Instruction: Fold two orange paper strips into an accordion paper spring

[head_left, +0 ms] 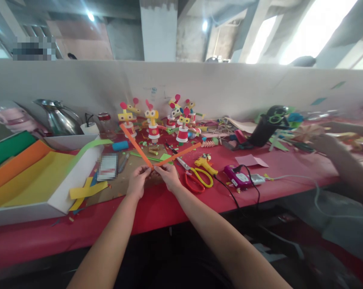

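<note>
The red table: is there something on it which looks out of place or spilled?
No liquid spill shows, but the red table looks untidy: paper scraps lie scattered around its middle, and crossed yellow strips lie loose beside the white box. The black container seems to lean right, though lens distortion may exaggerate this.

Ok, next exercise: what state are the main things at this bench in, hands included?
Left hand: pinching orange paper
Right hand: pinching orange paper
Orange paper: held in a V
Scissors: lying down, blades apparently together
Yellow glue gun: lying down, cord attached
Purple socket block: black plug inserted
White box: open, holding coloured sheets
Blue roll: lying on its side
Pink paper: creased, lying down
Cup figures: standing in a group
Metal jug: standing
</note>
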### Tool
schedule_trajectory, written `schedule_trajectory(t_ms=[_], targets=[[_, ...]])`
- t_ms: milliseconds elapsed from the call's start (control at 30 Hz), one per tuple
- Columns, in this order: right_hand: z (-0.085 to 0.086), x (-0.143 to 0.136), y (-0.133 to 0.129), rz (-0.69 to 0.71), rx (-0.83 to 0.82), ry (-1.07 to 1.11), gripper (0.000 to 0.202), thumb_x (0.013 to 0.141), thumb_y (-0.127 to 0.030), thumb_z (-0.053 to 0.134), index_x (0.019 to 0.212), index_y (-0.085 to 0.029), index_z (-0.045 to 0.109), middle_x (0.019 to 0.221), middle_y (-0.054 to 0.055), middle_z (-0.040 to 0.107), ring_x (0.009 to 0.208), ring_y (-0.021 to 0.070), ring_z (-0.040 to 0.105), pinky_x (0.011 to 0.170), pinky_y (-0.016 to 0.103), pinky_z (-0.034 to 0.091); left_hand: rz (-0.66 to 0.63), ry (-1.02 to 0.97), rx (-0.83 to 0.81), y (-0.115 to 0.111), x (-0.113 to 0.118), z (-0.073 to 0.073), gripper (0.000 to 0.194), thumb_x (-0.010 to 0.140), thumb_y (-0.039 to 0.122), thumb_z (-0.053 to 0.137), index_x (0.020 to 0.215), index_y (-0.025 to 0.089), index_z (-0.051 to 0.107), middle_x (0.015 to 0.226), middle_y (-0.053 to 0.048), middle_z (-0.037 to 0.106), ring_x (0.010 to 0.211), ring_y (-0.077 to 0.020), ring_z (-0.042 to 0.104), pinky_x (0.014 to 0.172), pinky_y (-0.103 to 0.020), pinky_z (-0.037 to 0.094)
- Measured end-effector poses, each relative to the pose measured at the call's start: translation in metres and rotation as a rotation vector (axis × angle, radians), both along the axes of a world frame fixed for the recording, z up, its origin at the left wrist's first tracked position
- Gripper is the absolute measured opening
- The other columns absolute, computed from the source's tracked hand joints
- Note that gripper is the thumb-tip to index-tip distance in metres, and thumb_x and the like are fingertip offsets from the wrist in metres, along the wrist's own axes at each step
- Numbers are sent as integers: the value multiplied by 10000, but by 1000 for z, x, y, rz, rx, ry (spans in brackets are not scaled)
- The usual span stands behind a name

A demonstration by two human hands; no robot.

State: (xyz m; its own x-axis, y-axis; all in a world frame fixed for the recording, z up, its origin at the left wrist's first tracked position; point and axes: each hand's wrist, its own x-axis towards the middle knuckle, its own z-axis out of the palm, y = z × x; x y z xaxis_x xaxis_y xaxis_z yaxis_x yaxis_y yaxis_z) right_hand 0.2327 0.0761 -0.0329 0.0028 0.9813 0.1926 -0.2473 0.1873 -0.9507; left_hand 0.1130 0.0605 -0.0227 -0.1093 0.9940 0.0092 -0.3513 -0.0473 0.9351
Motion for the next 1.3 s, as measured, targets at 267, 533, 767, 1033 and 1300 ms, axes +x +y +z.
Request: schedule_trajectory(t_ms=[267,533,767,1033,1300], targets=[[3,2,-3,-21,22,-45,205,651,-357,707,643,-153,687,542,-15,598,496,108,486,478,222,360,8,68,-60,-1,-4,5,332,481,347,833,683,138,672,624,-6,619,581,-110,539,511,-210,360],[9,2,-6,118,81,-5,271,692,-424,697,784,-170,695,636,5,629,571,124,546,551,235,432,-70,-141,-102,-1,-10,9,204,524,205,814,655,143,669,595,0,622,531,-89,533,464,-189,361],[5,2,-5,145,270,-83,394,626,-339,792,998,-242,705,850,2,606,665,110,553,635,236,458,-104,-411,-215,-5,-9,11,111,682,40,672,682,147,641,655,-22,654,552,-89,584,518,-182,471],[7,2,-8,16,406,-212,236,696,-341,752,906,-234,742,735,8,591,645,125,542,595,239,453,-60,-432,-177,-1,-7,7,131,671,8,677,659,134,641,585,2,622,491,-65,542,466,-161,417],[7,2,-10,-77,413,-298,153,730,-314,716,841,-214,746,780,43,681,744,175,603,687,275,481,-15,-371,-108,1,-3,4,162,571,66,765,577,134,618,559,18,610,532,-64,548,523,-169,411]])
